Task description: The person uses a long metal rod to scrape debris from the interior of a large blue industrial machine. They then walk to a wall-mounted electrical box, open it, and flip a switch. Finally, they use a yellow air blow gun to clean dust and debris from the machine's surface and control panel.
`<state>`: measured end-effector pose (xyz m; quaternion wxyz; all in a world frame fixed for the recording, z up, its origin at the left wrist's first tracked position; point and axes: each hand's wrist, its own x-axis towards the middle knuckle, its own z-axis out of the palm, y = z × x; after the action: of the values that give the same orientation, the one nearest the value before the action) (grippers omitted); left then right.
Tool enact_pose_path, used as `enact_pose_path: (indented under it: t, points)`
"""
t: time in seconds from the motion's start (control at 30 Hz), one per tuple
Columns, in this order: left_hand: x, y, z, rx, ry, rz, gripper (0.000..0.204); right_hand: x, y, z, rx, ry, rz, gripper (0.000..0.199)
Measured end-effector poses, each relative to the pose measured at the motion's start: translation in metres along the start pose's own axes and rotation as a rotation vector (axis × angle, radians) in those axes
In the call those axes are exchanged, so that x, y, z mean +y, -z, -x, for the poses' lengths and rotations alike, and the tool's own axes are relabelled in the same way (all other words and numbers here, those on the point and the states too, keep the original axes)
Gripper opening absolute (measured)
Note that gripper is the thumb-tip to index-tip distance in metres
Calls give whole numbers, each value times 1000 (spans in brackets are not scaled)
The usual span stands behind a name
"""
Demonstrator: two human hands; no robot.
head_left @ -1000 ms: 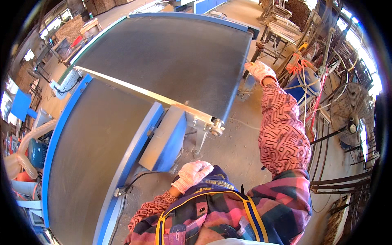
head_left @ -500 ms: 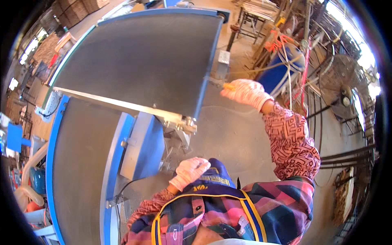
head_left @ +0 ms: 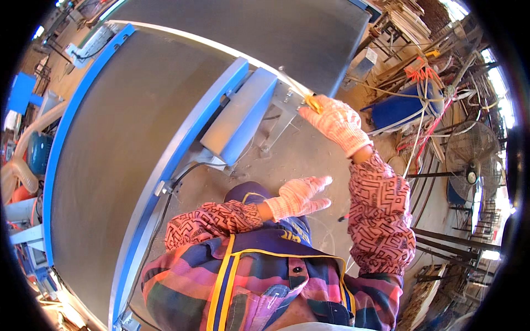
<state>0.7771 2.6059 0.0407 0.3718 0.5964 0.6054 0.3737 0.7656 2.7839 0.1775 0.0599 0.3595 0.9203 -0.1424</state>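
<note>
In my gloved right hand point(head_left: 334, 124), beside the conveyor's corner, is a yellow-handled tool point(head_left: 313, 103) with a thin, blurred shaft that points up and left. Its exact kind cannot be made out. The fingers are closed around the handle, close to the end of the pale metal strip point(head_left: 221, 47) between two dark conveyor belts. My left hand point(head_left: 298, 197), also in a pink-and-white glove, is held in front of my apron with thumb and fingers apart and nothing in it. The near belt point(head_left: 127, 127) lies to my left, edged by a blue rail point(head_left: 182, 135).
A blue-grey housing point(head_left: 243, 118) juts from the near conveyor's rail, with a black cable point(head_left: 190, 165) below it. At the right are a blue barrel point(head_left: 400, 105) wrapped in cords and a large standing fan point(head_left: 472, 151). The far belt point(head_left: 265, 27) crosses the top.
My view has shifted, so both conveyors sit differently. The left hand has moved out to the right and its fingers have spread. The right hand, still holding the tool, is now nearer the conveyor's corner.
</note>
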Motion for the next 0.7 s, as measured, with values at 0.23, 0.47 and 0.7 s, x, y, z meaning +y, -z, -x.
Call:
enact_pose_path:
  t: [0.23,0.47,0.7]
  points:
    - [-26,-23,-17,307,-41,-46,101,56,-26,9,445,-145,-1256,40]
    - [40,-117,-100,-237,199,729,29,144,51,164,900,51,-1585,25]
    - [-24,-278,-119,-753,217,381,23,290,21,451,1568,-731,-732,26]
